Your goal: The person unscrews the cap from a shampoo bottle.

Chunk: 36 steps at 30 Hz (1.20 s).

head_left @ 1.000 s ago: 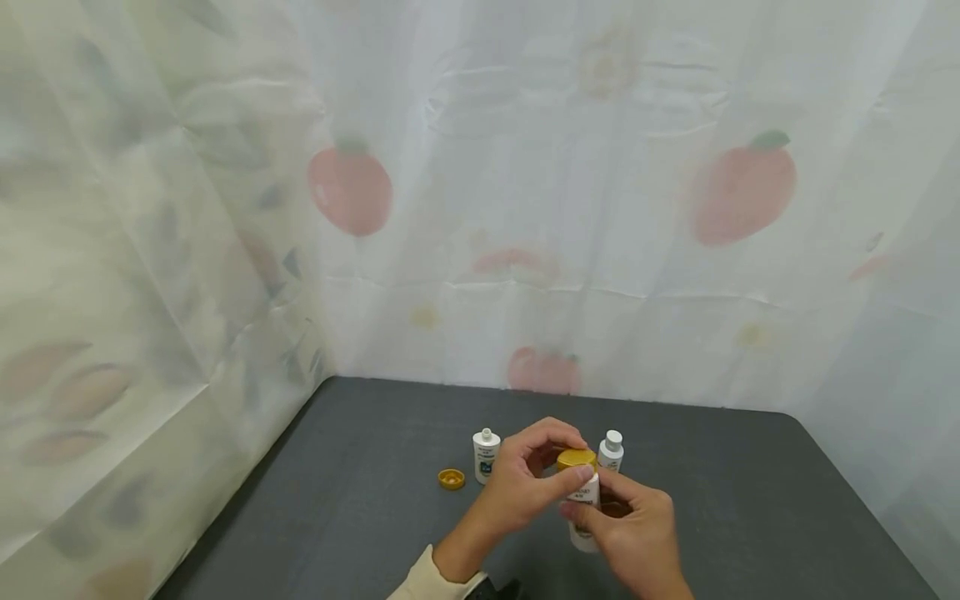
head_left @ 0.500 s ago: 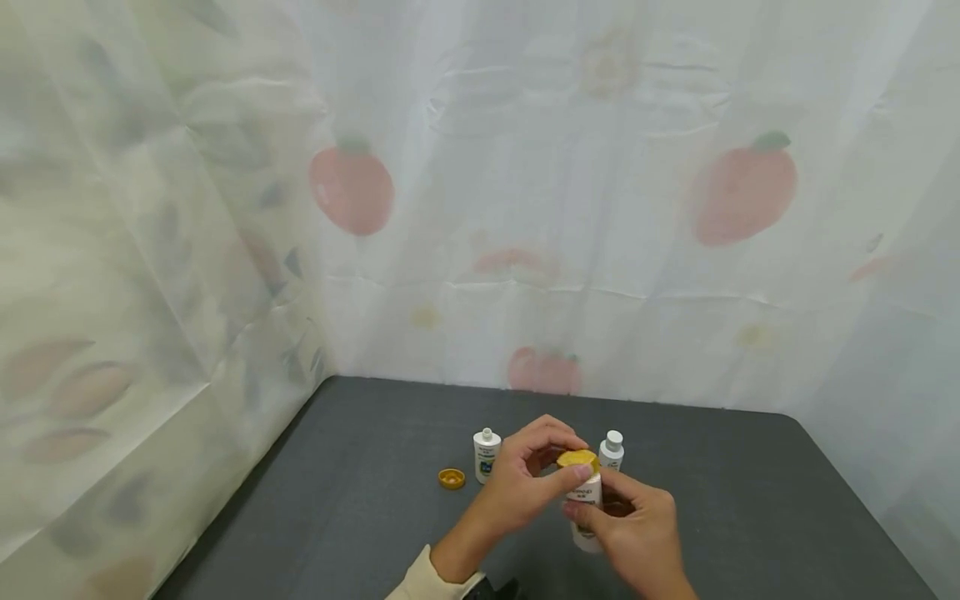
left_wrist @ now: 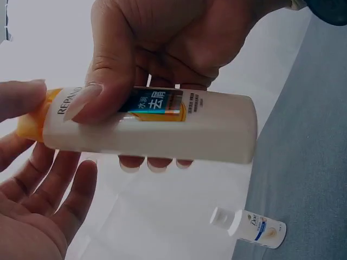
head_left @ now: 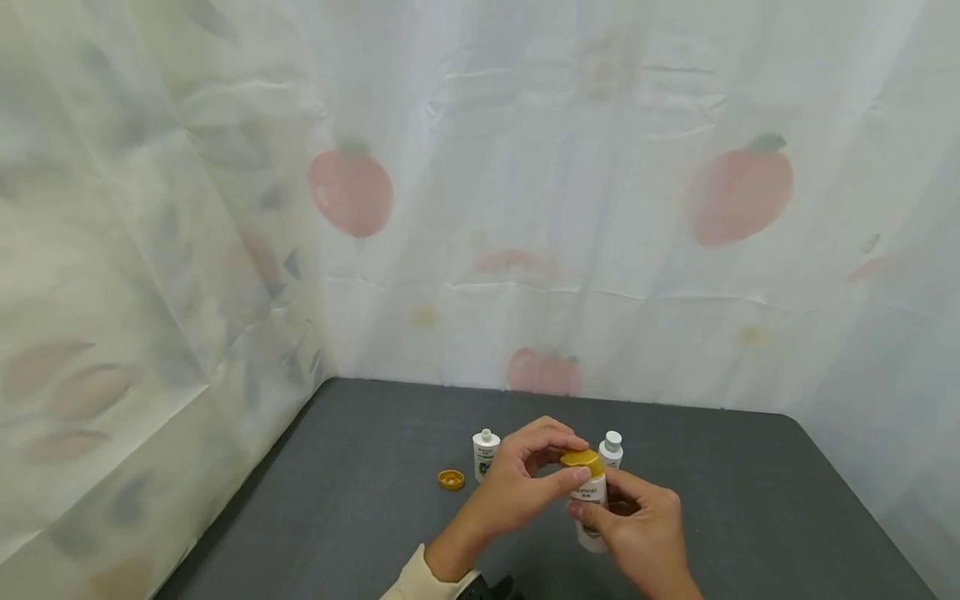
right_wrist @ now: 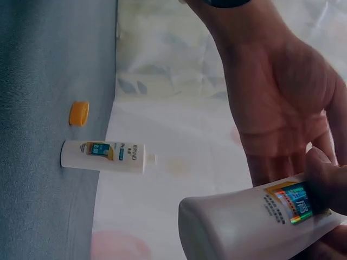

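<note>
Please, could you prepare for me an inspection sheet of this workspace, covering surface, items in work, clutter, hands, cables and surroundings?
Surface: dark grey table, looks flat.
Items in work: held bottle, white, with its yellow cap on; open bottle, upright on the table, nozzle bare; loose cap, yellow, beside it.
Clutter: white-capped bottle, standing beyond the hands, not touched.
Left hand: pinches the yellow cap.
Right hand: grips the body of the held bottle.
Cables: nothing seen.
Surroundings: pale sheet with printed fruit behind the table; leaf-patterned sheet along the left side.
</note>
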Each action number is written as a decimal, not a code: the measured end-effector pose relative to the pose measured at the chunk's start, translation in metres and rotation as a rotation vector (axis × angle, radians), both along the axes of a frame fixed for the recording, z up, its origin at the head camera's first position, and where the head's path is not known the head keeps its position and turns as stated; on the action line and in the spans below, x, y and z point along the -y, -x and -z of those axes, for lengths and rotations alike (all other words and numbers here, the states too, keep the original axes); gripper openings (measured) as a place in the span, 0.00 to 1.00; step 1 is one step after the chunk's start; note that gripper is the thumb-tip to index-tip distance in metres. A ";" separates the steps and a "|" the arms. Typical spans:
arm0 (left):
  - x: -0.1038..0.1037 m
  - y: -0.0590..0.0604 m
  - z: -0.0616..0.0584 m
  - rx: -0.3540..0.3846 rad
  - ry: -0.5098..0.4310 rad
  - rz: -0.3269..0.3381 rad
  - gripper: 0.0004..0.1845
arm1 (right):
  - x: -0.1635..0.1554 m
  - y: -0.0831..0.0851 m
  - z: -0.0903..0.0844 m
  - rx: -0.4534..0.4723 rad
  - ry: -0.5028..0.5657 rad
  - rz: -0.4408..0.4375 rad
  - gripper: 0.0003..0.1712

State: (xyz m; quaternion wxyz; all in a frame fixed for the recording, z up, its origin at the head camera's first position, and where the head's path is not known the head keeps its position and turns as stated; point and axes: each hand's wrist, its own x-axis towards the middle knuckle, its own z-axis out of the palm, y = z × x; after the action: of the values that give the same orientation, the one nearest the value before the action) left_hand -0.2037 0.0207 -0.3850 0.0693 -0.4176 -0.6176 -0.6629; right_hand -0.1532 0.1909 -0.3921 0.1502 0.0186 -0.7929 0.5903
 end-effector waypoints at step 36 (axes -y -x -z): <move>-0.004 0.007 -0.014 -0.167 0.124 -0.170 0.09 | -0.004 0.002 -0.002 0.031 0.039 -0.032 0.25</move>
State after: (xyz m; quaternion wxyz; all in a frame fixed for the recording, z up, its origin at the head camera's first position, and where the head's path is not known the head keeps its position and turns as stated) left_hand -0.2102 0.0242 -0.3710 0.1503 -0.4212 -0.6826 -0.5780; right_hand -0.1549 0.1946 -0.3906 0.1288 0.0191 -0.7830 0.6082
